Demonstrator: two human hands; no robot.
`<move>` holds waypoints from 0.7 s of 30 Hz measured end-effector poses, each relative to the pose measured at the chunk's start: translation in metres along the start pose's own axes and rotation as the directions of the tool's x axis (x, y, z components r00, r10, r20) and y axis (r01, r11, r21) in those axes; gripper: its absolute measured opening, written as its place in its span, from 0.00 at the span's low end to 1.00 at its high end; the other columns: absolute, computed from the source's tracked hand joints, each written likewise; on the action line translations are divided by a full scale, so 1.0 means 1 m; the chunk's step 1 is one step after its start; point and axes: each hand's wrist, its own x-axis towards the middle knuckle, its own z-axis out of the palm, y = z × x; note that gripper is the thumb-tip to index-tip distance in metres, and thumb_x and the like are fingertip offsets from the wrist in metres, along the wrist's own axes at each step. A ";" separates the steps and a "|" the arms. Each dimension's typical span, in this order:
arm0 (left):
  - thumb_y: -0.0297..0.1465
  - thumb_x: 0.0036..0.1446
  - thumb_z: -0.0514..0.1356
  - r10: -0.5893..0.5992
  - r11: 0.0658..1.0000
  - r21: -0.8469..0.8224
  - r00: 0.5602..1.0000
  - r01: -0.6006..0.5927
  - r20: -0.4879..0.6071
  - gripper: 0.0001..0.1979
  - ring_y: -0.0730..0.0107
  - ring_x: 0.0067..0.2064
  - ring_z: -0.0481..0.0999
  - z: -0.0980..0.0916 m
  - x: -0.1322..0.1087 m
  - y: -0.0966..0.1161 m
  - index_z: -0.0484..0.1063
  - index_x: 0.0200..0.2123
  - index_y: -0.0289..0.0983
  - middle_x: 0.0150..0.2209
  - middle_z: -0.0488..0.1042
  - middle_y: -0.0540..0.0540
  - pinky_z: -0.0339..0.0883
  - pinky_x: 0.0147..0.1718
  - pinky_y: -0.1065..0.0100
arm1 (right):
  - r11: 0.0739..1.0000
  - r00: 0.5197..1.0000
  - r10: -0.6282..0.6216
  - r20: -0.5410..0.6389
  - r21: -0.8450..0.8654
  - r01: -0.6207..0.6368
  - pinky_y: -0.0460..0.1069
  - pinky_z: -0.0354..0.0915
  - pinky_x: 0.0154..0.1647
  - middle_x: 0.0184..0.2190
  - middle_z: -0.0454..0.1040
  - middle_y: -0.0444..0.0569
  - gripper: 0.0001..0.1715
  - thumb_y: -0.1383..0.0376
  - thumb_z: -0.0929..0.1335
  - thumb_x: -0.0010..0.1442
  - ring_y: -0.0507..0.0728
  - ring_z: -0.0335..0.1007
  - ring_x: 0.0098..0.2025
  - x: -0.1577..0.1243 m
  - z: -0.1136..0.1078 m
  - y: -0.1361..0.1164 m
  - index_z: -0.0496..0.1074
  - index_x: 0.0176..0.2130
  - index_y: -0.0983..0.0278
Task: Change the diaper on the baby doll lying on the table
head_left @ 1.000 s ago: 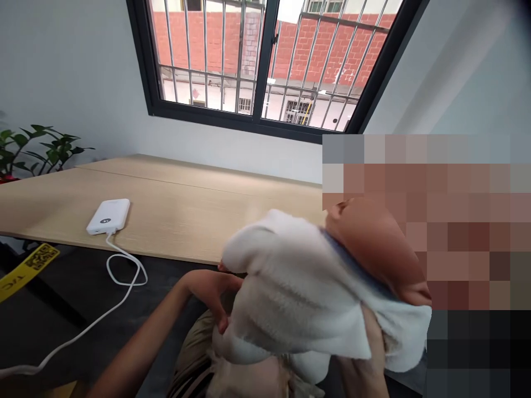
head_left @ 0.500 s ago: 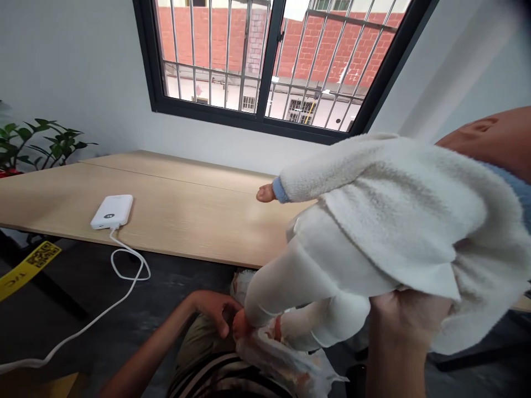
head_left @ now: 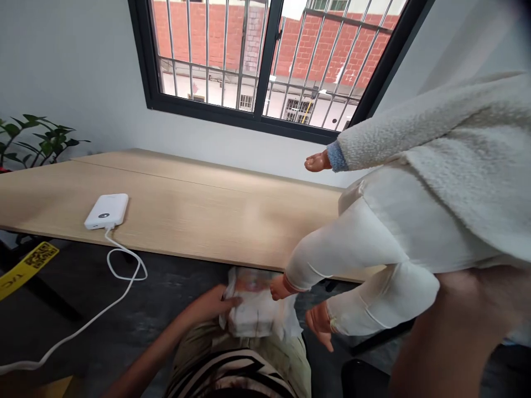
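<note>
The doll (head_left: 415,221) has swung higher toward three o'clock, feet clear of the diaper (head_left: 257,309) at six. Left hand (head_left: 215,304) fingers press together on it; right hand (head_left: 460,331) supports underneath, fingers hidden.

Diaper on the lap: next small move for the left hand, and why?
Probably lift the diaper off the lap. The left hand already grips its left edge, while the right hand holds the doll up, feet beside the diaper, so little seems to pin it.
</note>
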 end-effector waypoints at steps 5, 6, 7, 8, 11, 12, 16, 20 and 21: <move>0.48 0.58 0.55 0.047 0.939 0.341 0.970 0.038 -0.238 0.21 0.53 0.38 0.76 -0.027 -0.024 0.054 0.76 0.35 0.35 0.34 0.78 0.40 0.66 0.37 0.62 | 0.915 0.780 -0.059 0.622 -0.279 0.291 0.50 0.72 0.51 0.49 0.74 0.27 0.22 0.67 0.68 0.61 0.54 0.61 0.62 0.003 -0.002 0.021 0.73 0.19 0.50; 0.46 0.62 0.51 0.148 0.957 0.281 0.957 -0.075 -0.249 0.21 0.55 0.41 0.76 -0.035 -0.030 0.070 0.76 0.40 0.37 0.39 0.79 0.41 0.66 0.40 0.63 | 0.872 0.760 -0.045 0.649 -0.346 0.347 0.49 0.71 0.55 0.50 0.74 0.30 0.18 0.65 0.66 0.63 0.54 0.62 0.62 0.004 -0.004 0.029 0.76 0.24 0.49; 0.46 0.64 0.49 0.252 0.957 0.210 0.930 -0.199 -0.266 0.22 0.57 0.45 0.76 -0.042 -0.035 0.085 0.74 0.47 0.39 0.44 0.78 0.42 0.66 0.44 0.63 | 0.822 0.751 -0.031 0.659 -0.411 0.395 0.49 0.70 0.57 0.51 0.75 0.33 0.15 0.62 0.65 0.64 0.54 0.64 0.61 0.006 -0.006 0.038 0.77 0.29 0.48; 0.47 0.65 0.48 0.325 0.945 0.139 0.895 -0.296 -0.304 0.23 0.57 0.50 0.75 -0.049 -0.038 0.100 0.72 0.52 0.41 0.50 0.76 0.42 0.65 0.49 0.62 | 0.772 0.746 -0.013 0.666 -0.468 0.431 0.49 0.70 0.58 0.51 0.75 0.36 0.13 0.60 0.65 0.65 0.55 0.66 0.60 0.008 -0.010 0.047 0.78 0.33 0.49; 0.49 0.65 0.48 0.449 0.869 -0.050 0.828 -0.492 -0.336 0.28 0.55 0.60 0.67 -0.069 -0.034 0.135 0.63 0.62 0.44 0.62 0.65 0.44 0.61 0.57 0.59 | 0.659 0.728 0.115 0.675 -0.601 0.453 0.50 0.71 0.58 0.48 0.77 0.42 0.12 0.55 0.66 0.63 0.57 0.71 0.56 0.017 -0.022 0.074 0.78 0.39 0.53; 0.51 0.64 0.48 0.493 0.830 -0.109 0.810 -0.547 -0.317 0.29 0.54 0.63 0.64 -0.074 -0.028 0.144 0.62 0.63 0.44 0.65 0.62 0.45 0.59 0.59 0.58 | 0.634 0.721 0.173 0.671 -0.636 0.440 0.51 0.72 0.56 0.47 0.78 0.43 0.12 0.53 0.67 0.62 0.57 0.72 0.55 0.019 -0.026 0.082 0.78 0.40 0.53; 0.58 0.60 0.48 0.601 0.678 -0.305 0.744 -0.668 -0.293 0.35 0.51 0.68 0.55 -0.087 0.004 0.167 0.64 0.62 0.44 0.65 0.62 0.46 0.52 0.65 0.55 | 0.558 0.715 0.366 0.596 -0.755 0.344 0.52 0.75 0.49 0.44 0.78 0.43 0.18 0.47 0.67 0.59 0.57 0.74 0.50 0.028 -0.041 0.113 0.76 0.42 0.53; 0.61 0.56 0.48 0.547 0.543 -0.449 0.705 -0.709 -0.452 0.41 0.46 0.67 0.56 -0.095 0.030 0.179 0.66 0.60 0.36 0.58 0.71 0.40 0.53 0.65 0.52 | 0.457 0.702 0.460 0.544 -0.823 0.338 0.51 0.75 0.46 0.42 0.79 0.44 0.20 0.47 0.66 0.60 0.57 0.75 0.48 0.038 -0.053 0.138 0.73 0.47 0.53; 0.61 0.57 0.48 0.516 0.531 -0.461 0.703 -0.711 -0.490 0.41 0.45 0.66 0.58 -0.099 0.034 0.182 0.67 0.59 0.34 0.56 0.72 0.39 0.55 0.64 0.51 | 0.425 0.699 0.464 0.544 -0.829 0.364 0.52 0.75 0.46 0.41 0.79 0.45 0.21 0.48 0.66 0.60 0.57 0.75 0.48 0.042 -0.054 0.142 0.73 0.49 0.53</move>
